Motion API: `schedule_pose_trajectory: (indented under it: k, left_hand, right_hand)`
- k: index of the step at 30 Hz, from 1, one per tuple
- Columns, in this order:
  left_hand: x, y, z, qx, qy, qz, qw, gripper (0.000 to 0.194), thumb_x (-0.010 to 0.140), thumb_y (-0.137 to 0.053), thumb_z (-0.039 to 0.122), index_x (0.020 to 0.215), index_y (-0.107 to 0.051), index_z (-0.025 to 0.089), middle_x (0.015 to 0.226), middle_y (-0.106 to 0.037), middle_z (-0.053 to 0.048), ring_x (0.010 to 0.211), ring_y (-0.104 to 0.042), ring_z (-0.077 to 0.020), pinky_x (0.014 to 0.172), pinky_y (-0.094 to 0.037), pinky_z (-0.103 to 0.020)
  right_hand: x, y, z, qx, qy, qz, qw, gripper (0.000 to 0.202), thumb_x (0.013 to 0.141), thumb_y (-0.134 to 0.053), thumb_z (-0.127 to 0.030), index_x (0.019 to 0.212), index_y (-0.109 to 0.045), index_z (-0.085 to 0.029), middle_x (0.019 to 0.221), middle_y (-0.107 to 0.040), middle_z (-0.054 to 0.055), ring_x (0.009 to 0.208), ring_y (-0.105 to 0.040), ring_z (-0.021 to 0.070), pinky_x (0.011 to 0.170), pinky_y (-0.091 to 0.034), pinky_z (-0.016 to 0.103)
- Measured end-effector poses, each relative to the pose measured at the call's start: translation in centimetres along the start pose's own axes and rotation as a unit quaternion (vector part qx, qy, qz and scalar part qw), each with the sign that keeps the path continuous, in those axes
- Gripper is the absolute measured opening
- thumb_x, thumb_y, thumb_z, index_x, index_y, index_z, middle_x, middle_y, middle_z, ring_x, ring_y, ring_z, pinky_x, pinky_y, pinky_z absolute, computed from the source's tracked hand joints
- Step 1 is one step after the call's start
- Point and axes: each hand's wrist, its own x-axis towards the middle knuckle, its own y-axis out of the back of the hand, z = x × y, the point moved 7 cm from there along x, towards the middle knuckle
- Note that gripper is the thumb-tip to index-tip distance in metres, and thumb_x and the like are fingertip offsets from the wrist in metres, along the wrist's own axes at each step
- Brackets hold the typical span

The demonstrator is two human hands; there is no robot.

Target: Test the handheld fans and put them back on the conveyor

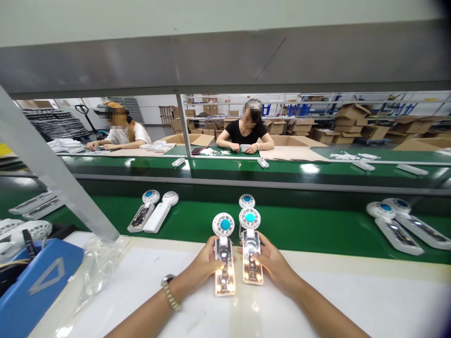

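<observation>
My left hand is wrapped round a handheld fan with a clear, lit handle and a round white head with a blue centre. A similar lit fan is held in my right hand, the thumb on its front. Both fans are upright, side by side and apart, over the white table's far edge. Just behind the right one, another fan head shows over the green belt; its handle is mostly hidden.
Fans lie on the green belt, a pair at left and a pair at right. A blue bin stands left by a slanted metal post. A shelf hangs overhead. Two people sit across the belt.
</observation>
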Motion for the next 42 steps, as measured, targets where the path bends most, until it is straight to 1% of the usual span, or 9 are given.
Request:
schedule_pose_trajectory:
  k: [4, 9, 12, 16, 19, 24, 30, 34, 42]
  left_hand:
    - [-0.03, 0.15, -0.12, 0.009, 0.0, 0.003, 1.0, 0.047, 0.067, -0.065, 0.016, 0.108, -0.043, 0.02, 0.1, -0.057, -0.007, 0.091, -0.056, -0.0208, 0.074, -0.043, -0.031]
    - [-0.11, -0.23, 0.1, 0.02, 0.016, 0.007, 1.0, 0.048, 0.067, -0.064, 0.016, 0.109, -0.041, 0.02, 0.094, -0.059, -0.006, 0.083, -0.057, -0.0183, 0.074, -0.043, -0.032]
    - [-0.11, -0.3, 0.28, 0.019, 0.006, 0.007, 1.0, 0.045, 0.068, -0.063, 0.017, 0.107, -0.043, 0.02, 0.097, -0.058, -0.007, 0.09, -0.056, -0.0203, 0.076, -0.042, -0.032]
    - [-0.02, -0.17, 0.08, 0.004, -0.004, 0.0, 1.0, 0.048, 0.068, -0.065, 0.019, 0.109, -0.042, 0.02, 0.1, -0.057, -0.008, 0.093, -0.055, -0.0218, 0.078, -0.042, -0.034]
    - [0.03, -0.04, 0.0, 0.003, -0.004, 0.006, 1.0, 0.048, 0.067, -0.066, 0.02, 0.108, -0.043, 0.02, 0.101, -0.056, -0.007, 0.095, -0.055, -0.0227, 0.079, -0.042, -0.034]
    - [0.07, -0.15, 0.0, 0.014, 0.009, 0.011, 1.0, 0.044, 0.066, -0.067, 0.019, 0.103, -0.044, 0.019, 0.094, -0.057, -0.007, 0.088, -0.056, -0.0207, 0.077, -0.041, -0.034]
    - [0.05, -0.33, 0.23, 0.007, -0.007, 0.0, 1.0, 0.042, 0.067, -0.066, 0.018, 0.103, -0.045, 0.02, 0.097, -0.056, -0.006, 0.091, -0.055, -0.0216, 0.077, -0.041, -0.033]
    - [0.06, -0.26, 0.02, 0.007, 0.0, -0.006, 1.0, 0.04, 0.069, -0.064, 0.017, 0.103, -0.045, 0.019, 0.095, -0.056, -0.006, 0.089, -0.056, -0.0202, 0.076, -0.041, -0.033]
    - [0.17, 0.06, -0.22, 0.01, 0.005, 0.006, 1.0, 0.048, 0.064, -0.066, 0.018, 0.106, -0.043, 0.021, 0.098, -0.055, -0.006, 0.092, -0.055, -0.0215, 0.076, -0.042, -0.033]
  right_hand:
    - [-0.05, -0.2, -0.26, -0.025, 0.008, -0.016, 1.0, 0.061, 0.068, -0.069, -0.034, 0.121, -0.041, -0.024, 0.109, -0.062, 0.01, 0.105, -0.056, 0.0289, 0.088, -0.043, 0.045]
    - [0.04, -0.1, -0.08, -0.018, 0.015, -0.025, 0.999, 0.063, 0.067, -0.07, -0.034, 0.121, -0.041, -0.023, 0.106, -0.063, 0.01, 0.103, -0.056, 0.0289, 0.088, -0.042, 0.045]
    - [0.09, -0.01, 0.09, -0.015, 0.016, -0.021, 1.0, 0.062, 0.067, -0.07, -0.035, 0.12, -0.041, -0.024, 0.105, -0.063, 0.009, 0.101, -0.057, 0.0285, 0.089, -0.041, 0.045]
    - [0.1, 0.22, 0.14, 0.001, 0.013, 0.0, 1.0, 0.066, 0.063, -0.074, -0.033, 0.119, -0.04, -0.025, 0.102, -0.065, 0.009, 0.1, -0.058, 0.0292, 0.088, -0.041, 0.046]
    - [0.05, 0.09, 0.19, -0.001, 0.001, -0.003, 1.0, 0.063, 0.064, -0.073, -0.034, 0.118, -0.042, -0.025, 0.104, -0.064, 0.009, 0.102, -0.057, 0.0292, 0.088, -0.041, 0.046]
    - [0.12, 0.39, 0.31, -0.003, 0.001, 0.014, 1.0, 0.064, 0.062, -0.074, -0.034, 0.117, -0.042, -0.026, 0.106, -0.063, 0.009, 0.102, -0.057, 0.0299, 0.086, -0.042, 0.046]
    - [0.05, 0.13, 0.21, -0.009, -0.005, -0.004, 1.0, 0.062, 0.065, -0.072, -0.03, 0.118, -0.04, -0.025, 0.108, -0.062, 0.009, 0.102, -0.057, 0.0279, 0.087, -0.041, 0.043]
    - [0.06, 0.23, 0.14, -0.004, 0.001, 0.004, 1.0, 0.064, 0.064, -0.073, -0.03, 0.119, -0.04, -0.025, 0.102, -0.064, 0.009, 0.102, -0.057, 0.0291, 0.087, -0.041, 0.045]
    - [0.04, 0.23, 0.33, -0.012, -0.01, -0.002, 1.0, 0.063, 0.066, -0.072, -0.03, 0.119, -0.039, -0.025, 0.104, -0.063, 0.008, 0.101, -0.058, 0.0281, 0.085, -0.042, 0.044]
